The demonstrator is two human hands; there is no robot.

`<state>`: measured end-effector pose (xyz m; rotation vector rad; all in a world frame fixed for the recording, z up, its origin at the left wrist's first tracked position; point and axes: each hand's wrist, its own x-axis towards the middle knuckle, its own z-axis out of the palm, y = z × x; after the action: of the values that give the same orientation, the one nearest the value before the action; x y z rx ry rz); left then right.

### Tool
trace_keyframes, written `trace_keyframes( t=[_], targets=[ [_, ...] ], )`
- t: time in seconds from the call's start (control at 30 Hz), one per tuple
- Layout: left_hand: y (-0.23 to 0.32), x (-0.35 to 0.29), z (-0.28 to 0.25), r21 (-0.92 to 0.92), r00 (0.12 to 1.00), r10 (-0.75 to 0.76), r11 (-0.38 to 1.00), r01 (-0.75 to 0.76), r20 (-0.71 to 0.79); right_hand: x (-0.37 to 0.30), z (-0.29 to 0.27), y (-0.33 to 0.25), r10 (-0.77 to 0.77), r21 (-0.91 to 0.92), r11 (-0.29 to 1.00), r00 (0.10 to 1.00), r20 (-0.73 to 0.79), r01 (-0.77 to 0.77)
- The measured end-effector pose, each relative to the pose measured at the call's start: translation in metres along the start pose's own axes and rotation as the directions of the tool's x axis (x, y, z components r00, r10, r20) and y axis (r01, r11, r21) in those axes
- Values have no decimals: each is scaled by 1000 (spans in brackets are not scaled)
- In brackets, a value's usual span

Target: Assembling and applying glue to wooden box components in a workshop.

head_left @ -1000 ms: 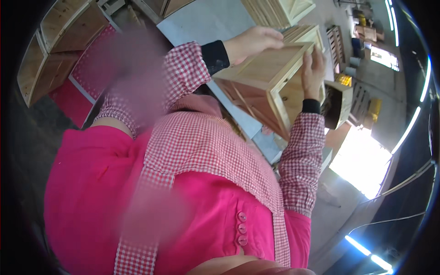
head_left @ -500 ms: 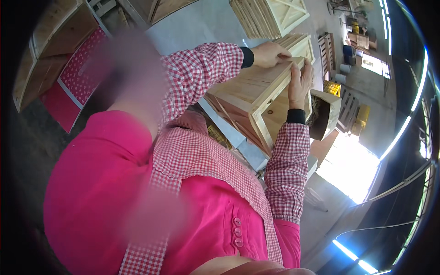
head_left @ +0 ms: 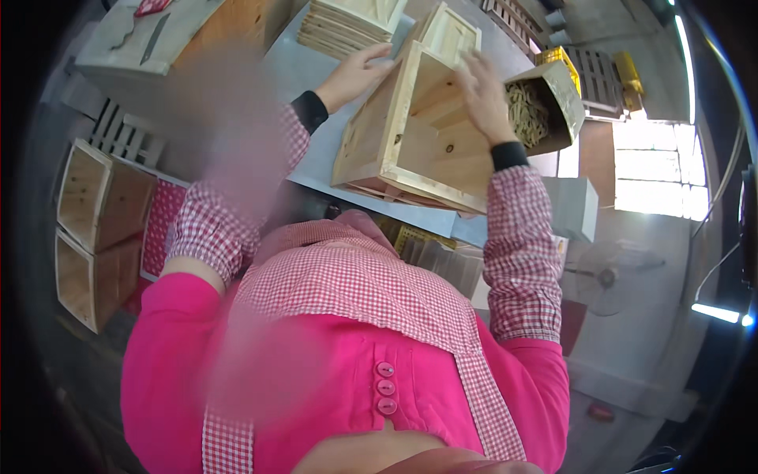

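An open wooden box [head_left: 399, 110] with a pale frame round its mouth sits tilted on the grey-topped table [head_left: 304, 170] before me. My left hand [head_left: 351, 77] is beside the box's left wall, fingers stretched out and holding nothing. Over the right side of the box's mouth is my right hand [head_left: 485, 99], slightly blurred, its fingers extended and nothing visible in them. Whether either hand touches the wood I cannot tell. Behind the box stands a second pale wooden piece with a frame [head_left: 452, 33].
A stack of thin wooden panels [head_left: 335, 31] lies at the table's far side. To the right, an open carton [head_left: 564, 99] holds tangled tan loops. Beyond it is a yellow crate [head_left: 562, 59]. Two open wooden boxes [head_left: 126, 201] stand stacked at far left.
Both hands have come off the box's far corner and moved apart, the left one to the left. The view has turned, and the box now shows its open mouth more fully.
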<state>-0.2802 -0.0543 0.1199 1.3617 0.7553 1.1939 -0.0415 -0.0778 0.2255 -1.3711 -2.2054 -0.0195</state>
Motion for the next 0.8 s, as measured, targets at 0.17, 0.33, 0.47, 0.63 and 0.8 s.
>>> trace_keyframes(
  t=[0.17,0.33,0.47,0.63,0.8],
  targets=[
    [75,-17,36,-243,958,-280,935,258,-59,-62,-54,79,199,-296,941,976,91,-164],
    [34,-44,33,231,968,193,961,-154,-158,-64,-58,20,353,-45,934,894,275,-355],
    [71,-97,109,-29,920,-374,927,373,-114,-150,-87,79,126,175,975,990,63,-135],
    [82,-123,136,16,847,-527,848,530,-72,-169,-121,50,666,399,576,693,277,-714],
    [92,-199,144,-316,808,-469,874,368,-357,-134,-131,21,325,617,584,848,418,-527]
  ],
)
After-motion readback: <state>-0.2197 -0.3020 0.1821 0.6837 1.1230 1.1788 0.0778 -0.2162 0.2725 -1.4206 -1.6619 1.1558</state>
